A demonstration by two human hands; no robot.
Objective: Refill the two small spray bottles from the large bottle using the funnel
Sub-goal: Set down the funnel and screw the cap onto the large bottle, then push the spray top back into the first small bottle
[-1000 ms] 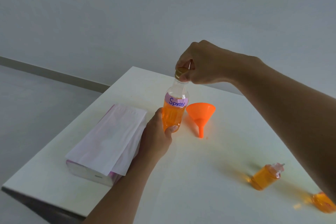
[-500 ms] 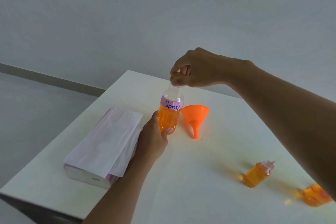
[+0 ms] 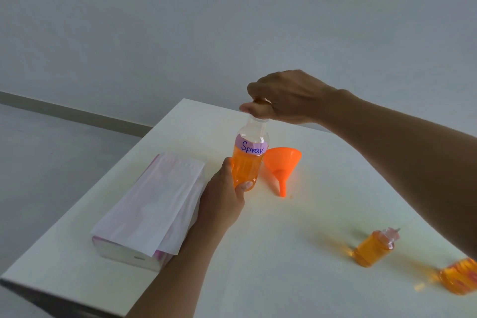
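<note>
left hand (image 3: 224,199): forearm rises from bottom edge, bare; digits curled round lower bottle (image 3: 249,160), one tip showing on its near side | right hand (image 3: 286,97): bare forearm reaches in from right edge, wrist above the neck; knuckles up, fingers curled down, gripping the bottle's top

The white table (image 3: 271,253) carries a paper-covered box (image 3: 154,201), a tipped orange funnel (image 3: 282,160), a small spray bottle (image 3: 373,249) and a second spray bottle (image 3: 459,280).
</note>
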